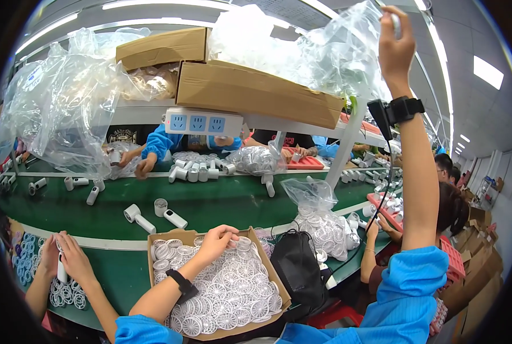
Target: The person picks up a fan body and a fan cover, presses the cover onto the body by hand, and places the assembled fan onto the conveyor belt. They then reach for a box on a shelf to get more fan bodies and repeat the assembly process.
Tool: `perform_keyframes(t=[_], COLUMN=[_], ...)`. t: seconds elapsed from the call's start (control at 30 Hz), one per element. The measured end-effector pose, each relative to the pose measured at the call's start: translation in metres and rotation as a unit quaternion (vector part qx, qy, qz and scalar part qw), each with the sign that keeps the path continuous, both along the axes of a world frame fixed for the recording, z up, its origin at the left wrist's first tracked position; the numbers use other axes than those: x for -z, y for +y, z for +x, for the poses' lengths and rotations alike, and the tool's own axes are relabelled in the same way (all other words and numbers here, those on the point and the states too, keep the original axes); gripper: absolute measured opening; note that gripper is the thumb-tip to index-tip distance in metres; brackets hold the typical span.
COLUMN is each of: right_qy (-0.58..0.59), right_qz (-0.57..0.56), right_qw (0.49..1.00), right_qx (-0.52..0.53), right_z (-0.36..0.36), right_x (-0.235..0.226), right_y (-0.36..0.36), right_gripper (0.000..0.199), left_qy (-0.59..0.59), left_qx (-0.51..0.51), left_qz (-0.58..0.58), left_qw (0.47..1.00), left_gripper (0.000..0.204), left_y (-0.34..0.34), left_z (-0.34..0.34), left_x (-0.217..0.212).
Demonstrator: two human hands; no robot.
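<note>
The two hands are well apart from each other. The left hand, its fingers loosely bent, is over the far part of an open cardboard box filled with white spoked discs; whether it touches or grips one of them cannot be told. The discs spread below that hand and to both sides of it. The right hand is raised high, its fingers curled beside a clear plastic bag that lies on its left; something pale shows at the fingers, but I cannot tell what it is or whether the hand is clamped on it. Each wrist wears a black band. Just right of the left hand are a black bag and, a little farther off, a tied-looking clear sack of similar white discs. Beyond the left hand, two white handled pieces lie on the green belt. Well to its left, a co-worker's hands hold a white piece together. Left of the raised right hand and lower, a long brown carton sits on the shelf, above a white power strip.
</note>
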State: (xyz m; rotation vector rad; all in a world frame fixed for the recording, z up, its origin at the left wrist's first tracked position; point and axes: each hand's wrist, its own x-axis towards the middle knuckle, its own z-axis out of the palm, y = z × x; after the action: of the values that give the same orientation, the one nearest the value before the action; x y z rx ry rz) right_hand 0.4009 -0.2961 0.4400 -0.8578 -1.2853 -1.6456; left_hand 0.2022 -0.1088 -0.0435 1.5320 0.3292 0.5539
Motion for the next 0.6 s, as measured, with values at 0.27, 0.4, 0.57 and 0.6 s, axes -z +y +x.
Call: perform_keyframes(t=[0.27,0.4,0.57,0.6], right_qy=[0.008,0.037,-0.095,-0.090], right_qz=[-0.255,-0.069,0.029,0.031], right_qw=[0.886,0.997,0.993,0.994], right_qx=[-0.387,0.008,0.061,0.055], right_z=[-0.018,-0.001,0.021,0.018], right_x=[-0.014,0.004,-0.021,-0.035], right_y=[0.001,0.015,0.006,0.000], right_gripper=[0.015,0.013,0.010,0.010], left_qy=[0.011,-0.048,-0.135,-0.156], left_qx=[-0.004,-0.026,0.043,0.047], left_qz=[0.003,-0.054,0.091,0.128], left_qw=[1.000,0.997,0.986,0.978], left_gripper=[0.021,0.020,0.021,0.021], left_y=[0.004,0.006,-0.034,-0.042], left_z=[0.002,-0.003,0.043,0.048], left_x=[0.001,-0.015,-0.151,-0.183])
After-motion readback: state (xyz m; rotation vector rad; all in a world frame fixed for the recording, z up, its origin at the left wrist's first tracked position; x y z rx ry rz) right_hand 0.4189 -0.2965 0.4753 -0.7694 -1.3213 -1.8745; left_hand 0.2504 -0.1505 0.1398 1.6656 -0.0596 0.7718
